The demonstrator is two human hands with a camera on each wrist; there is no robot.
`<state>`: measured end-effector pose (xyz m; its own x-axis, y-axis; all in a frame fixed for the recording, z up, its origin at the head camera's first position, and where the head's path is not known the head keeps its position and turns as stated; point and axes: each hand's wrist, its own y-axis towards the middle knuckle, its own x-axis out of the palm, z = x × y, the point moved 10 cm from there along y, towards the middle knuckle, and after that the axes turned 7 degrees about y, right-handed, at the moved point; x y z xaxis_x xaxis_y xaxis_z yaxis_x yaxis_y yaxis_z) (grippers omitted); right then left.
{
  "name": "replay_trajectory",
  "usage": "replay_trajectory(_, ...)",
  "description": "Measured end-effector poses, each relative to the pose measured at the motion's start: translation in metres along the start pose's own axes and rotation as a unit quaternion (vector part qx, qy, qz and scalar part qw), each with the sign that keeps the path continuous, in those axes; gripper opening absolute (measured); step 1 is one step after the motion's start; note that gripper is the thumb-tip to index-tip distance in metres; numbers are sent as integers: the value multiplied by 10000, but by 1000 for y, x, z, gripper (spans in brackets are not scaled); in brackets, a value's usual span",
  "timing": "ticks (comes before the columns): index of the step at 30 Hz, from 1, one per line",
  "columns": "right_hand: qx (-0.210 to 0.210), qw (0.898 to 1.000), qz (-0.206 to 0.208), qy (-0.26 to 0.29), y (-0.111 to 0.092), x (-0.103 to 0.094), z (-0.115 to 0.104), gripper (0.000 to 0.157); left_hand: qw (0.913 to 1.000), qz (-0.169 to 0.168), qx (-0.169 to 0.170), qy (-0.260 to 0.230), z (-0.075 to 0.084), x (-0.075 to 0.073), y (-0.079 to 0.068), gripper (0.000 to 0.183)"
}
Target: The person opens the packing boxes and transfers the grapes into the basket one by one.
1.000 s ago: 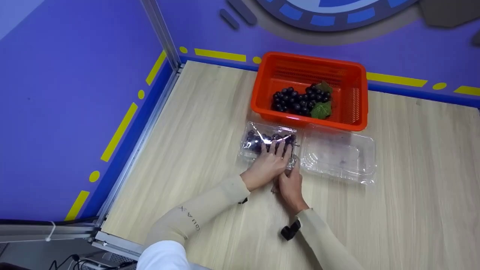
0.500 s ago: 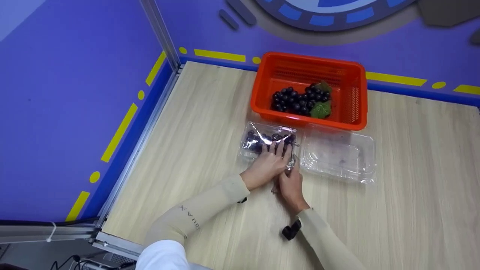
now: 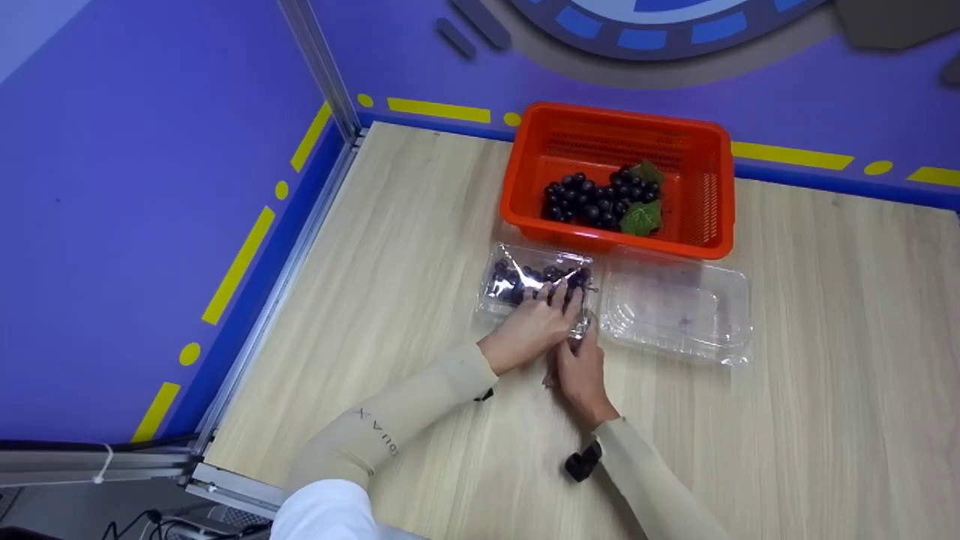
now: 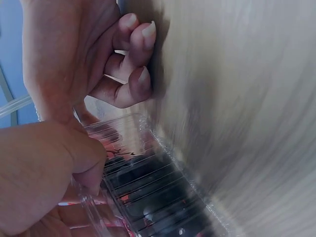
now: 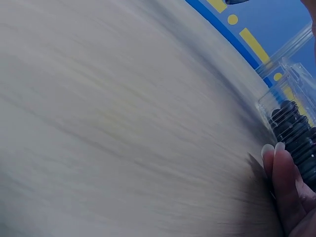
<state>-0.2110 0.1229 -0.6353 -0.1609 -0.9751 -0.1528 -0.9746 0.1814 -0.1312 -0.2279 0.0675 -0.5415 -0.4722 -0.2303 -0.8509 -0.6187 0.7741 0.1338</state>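
A clear plastic fruit box (image 3: 495, 306) lies on the table with a bunch of dark grapes (image 3: 506, 283) inside, its lid lying over them. My left hand (image 3: 527, 330) presses flat on the lid near the right front corner, fingers spread. In the left wrist view its thumb bends at the edge of the box (image 4: 148, 187). My right hand (image 3: 583, 375) pinches the rim at that corner, forefinger stretched along the right side. Its other fingers (image 4: 133, 52) curl loosely just above the wood. The thumb's contact is partly hidden by the left hand.
Behind the box stands a red basket (image 3: 615, 116) with dark grapes (image 3: 592, 210) and green leaves (image 3: 643, 219). A second clear plastic container (image 3: 675, 307) lies close on the right. Blue walls border the wooden table (image 3: 375, 247) at the back and left.
The left hand has shifted very slightly leftward on the lid. The right hand, the box and the basket stay as they were.
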Motion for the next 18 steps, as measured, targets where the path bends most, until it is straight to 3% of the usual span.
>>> replay_trajectory(3,152,9993,-109,334,-1,1,2,40,9999,102,50,93,-1,-3,1,49)
replay_trajectory(9,484,9958,-289,715,0,3,6,41,9999,-16,103,60,-1,-2,2,52)
replay_trajectory(18,500,9953,-410,721,-13,2,-26,35,9999,-82,58,-69,-1,0,1,49)
